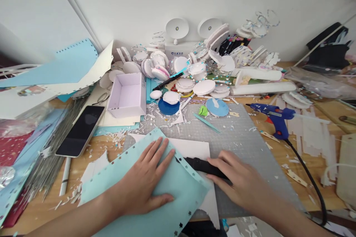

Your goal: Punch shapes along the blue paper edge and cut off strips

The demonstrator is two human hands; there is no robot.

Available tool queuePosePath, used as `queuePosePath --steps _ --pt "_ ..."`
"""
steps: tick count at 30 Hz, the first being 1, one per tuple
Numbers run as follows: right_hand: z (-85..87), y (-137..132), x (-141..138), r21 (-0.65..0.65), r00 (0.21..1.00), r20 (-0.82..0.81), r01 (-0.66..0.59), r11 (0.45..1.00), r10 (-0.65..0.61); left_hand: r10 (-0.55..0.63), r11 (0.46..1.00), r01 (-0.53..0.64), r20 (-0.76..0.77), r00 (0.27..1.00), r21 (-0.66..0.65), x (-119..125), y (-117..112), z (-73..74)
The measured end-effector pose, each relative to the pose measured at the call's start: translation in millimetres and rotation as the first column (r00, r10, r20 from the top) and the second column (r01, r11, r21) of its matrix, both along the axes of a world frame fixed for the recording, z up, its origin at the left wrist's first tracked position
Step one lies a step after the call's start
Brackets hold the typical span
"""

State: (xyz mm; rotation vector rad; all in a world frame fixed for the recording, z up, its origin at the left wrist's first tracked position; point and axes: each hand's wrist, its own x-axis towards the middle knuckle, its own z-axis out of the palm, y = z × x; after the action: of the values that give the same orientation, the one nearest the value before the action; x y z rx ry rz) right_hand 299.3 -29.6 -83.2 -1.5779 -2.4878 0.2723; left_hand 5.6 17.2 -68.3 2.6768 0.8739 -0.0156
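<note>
At six o'clock on the cluttered desk, a pale turquoise sheet [167,214] with small flower-shaped cutouts along its borders lies askew, running past the near edge of the picture. The left hand [143,179] presses flat on it, fingers lengthened, thumb apart, clasping nothing. At three o'clock from that hand, the right hand [232,172] is clamped around a black-handled tool [201,164] whose working end meets the sheet's right-hand border; the tip is hidden, so whether it cuts or punches I cannot tell.

The step in hand looks like work on that border. Carrying it on would call for a flat sheet and left fingertips clear of the tip, which is near them.

White card [191,148] shows beneath the sheet's edge, on a grey cutting mat [250,155]. The roomiest stretch of mat lies at two o'clock, bounded farther out by a blue glue gun [278,116]. A smartphone [81,131] at ten and a lilac box [128,111] at eleven crowd the left side.
</note>
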Motion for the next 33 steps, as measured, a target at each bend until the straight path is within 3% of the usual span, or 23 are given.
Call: queuePosePath --steps 11,18,22,28,33 --pt "2.6 34 -32 0.061 1.0 -0.018 0.01 0.998 -0.009 0.002 1.0 -0.003 0.029 1.0 0.013 0 -2 -2.3" --pt "-0.6 51 -45 0.219 0.999 0.037 -0.013 0.976 0.005 -0.014 1.0 0.014 0.041 0.999 0.016 -1 -3 -1.3" --pt "-2.3 64 -54 0.247 0.998 0.055 -0.022 0.969 0.008 -0.039 0.999 0.039 0.053 0.998 0.015 -2 -3 -2.5" --pt "-2.7 79 -68 0.239 0.999 -0.013 -0.036 0.97 0.041 -0.057 0.998 0.056 0.07 0.996 0.014 -2 -1 -1.4" --pt "-2.8 81 -60 0.282 0.995 -0.096 -0.012 0.959 0.04 -0.056 0.998 0.056 0.071 0.996 0.005 -2 -2 -1.7"
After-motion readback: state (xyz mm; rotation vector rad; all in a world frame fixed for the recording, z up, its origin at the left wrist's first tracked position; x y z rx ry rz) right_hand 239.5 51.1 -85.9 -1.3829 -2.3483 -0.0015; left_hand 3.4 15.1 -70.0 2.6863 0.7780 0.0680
